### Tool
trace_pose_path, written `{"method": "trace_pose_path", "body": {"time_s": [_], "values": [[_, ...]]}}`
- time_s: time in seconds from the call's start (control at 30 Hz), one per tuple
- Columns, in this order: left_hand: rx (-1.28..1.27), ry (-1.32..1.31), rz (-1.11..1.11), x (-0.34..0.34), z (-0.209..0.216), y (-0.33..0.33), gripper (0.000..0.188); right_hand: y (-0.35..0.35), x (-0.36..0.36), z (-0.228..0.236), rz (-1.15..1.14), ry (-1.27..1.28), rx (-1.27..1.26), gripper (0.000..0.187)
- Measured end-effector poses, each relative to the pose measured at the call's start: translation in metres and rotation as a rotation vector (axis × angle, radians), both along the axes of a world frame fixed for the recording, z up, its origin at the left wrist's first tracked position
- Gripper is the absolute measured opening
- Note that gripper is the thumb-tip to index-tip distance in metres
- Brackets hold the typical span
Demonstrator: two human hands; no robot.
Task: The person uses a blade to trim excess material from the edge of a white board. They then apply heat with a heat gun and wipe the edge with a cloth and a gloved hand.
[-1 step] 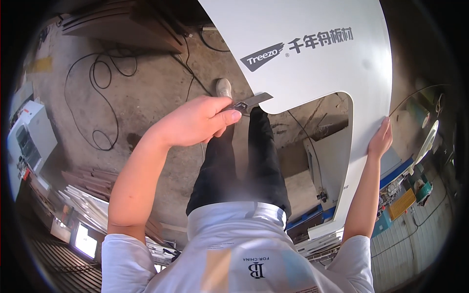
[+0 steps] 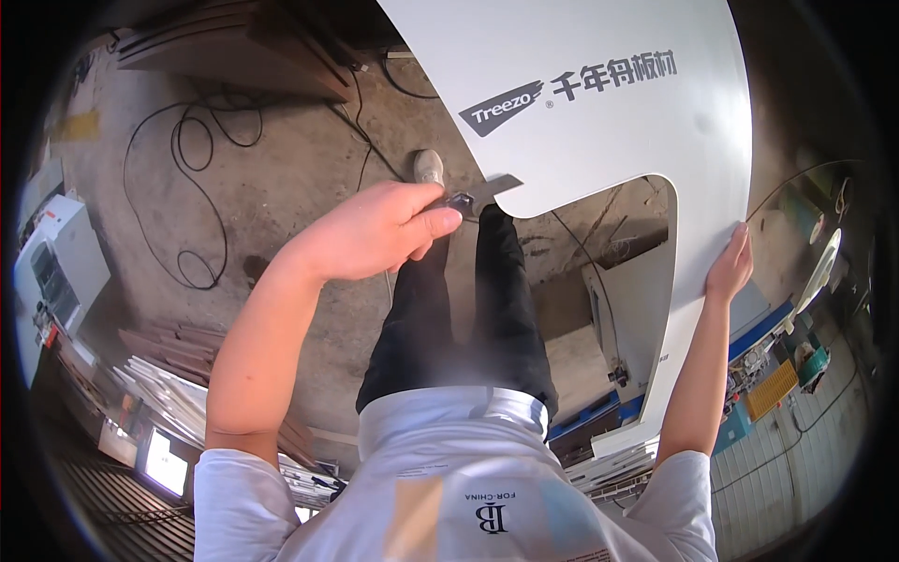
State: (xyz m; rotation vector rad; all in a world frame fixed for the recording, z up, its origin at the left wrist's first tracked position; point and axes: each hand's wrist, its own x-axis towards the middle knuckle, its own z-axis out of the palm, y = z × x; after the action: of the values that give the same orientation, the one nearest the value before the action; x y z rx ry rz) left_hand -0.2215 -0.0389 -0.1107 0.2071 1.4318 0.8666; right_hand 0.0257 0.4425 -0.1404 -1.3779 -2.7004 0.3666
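My left hand [image 2: 375, 229] is closed round the dark handle of a utility knife [image 2: 496, 188]. Its flat metal blade points right and lies across the inner corner of a large white board [image 2: 599, 145]. Whether the blade touches the board or hovers just over it, I cannot tell. The board is cut in a curved shape, with a rounded notch on the side toward me and dark print on its face. My right hand [image 2: 729, 267] grips the board's outer right edge, thumb side up, with its other fingers partly hidden behind it.
Black cable [image 2: 223, 234] lies in loops on the concrete floor at left. Brown panels [image 2: 234, 66] are stacked at the far left. A white machine [image 2: 70, 248] stands at the left edge, and strips of board [image 2: 159, 393] lie below it. A yellow tray [image 2: 771, 391] is at right.
The knife blade has shifted up very slightly at the board's corner. Both hands and the board otherwise keep their places.
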Motion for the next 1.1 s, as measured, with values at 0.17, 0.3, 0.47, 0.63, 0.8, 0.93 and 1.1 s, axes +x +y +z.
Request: {"method": "trace_pose_path", "body": {"time_s": [0.17,0.3,0.47,0.63,0.8,0.93,1.1], "values": [[-0.007,0.007,0.011,-0.004,-0.001,0.003,0.032,0.002,0.002,-0.001,-0.011,-0.003,0.018,0.059],[0.038,0.075,-0.033,-0.005,-0.005,0.002,0.035,-0.002,0.000,0.000,-0.020,0.004,0.024,0.058],[0.058,0.145,-0.148,-0.011,-0.004,0.007,0.039,0.000,0.001,0.001,-0.028,-0.022,0.014,0.057],[0.054,0.195,-0.141,-0.013,-0.004,0.009,0.040,0.003,0.004,0.000,-0.053,-0.028,0.013,0.057],[0.049,0.259,-0.201,-0.015,-0.002,0.011,0.039,-0.001,-0.001,0.002,-0.055,-0.001,-0.028,0.055],[0.072,0.299,-0.225,-0.016,-0.003,0.011,0.039,0.005,0.004,0.000,-0.053,-0.017,-0.024,0.055],[0.061,0.233,-0.284,-0.016,-0.004,0.012,0.039,0.006,0.004,-0.001,-0.052,-0.015,-0.025,0.056]]}}
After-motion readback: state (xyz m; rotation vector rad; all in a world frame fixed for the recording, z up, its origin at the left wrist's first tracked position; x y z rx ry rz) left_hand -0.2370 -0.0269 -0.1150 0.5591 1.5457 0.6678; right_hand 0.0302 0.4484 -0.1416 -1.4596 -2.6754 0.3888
